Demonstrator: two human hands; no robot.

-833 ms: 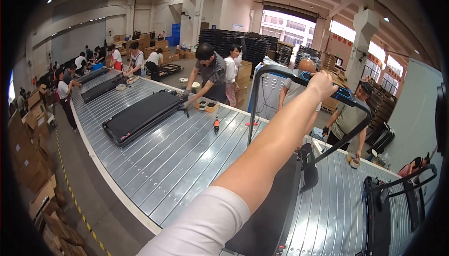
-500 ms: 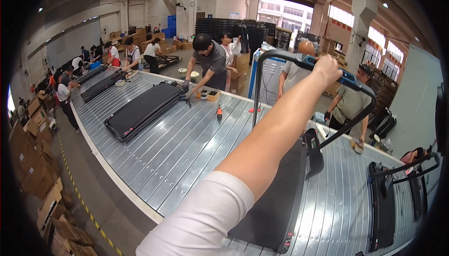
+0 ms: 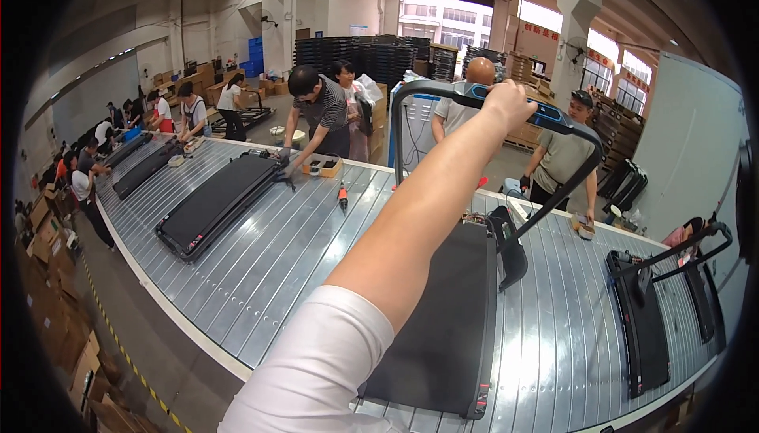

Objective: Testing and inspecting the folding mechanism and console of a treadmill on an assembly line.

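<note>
On the slatted surface, one hand, which side unclear, grips the upright treadmill handlebar; the frame may fold down if that grasp slips.

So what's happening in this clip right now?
A person's outstretched hand grips the top bar of a raised handlebar frame on a black treadmill lying on a slatted metal conveyor. Which hand it is cannot be told. Across the line, a co-worker bends over another flat treadmill.
</note>
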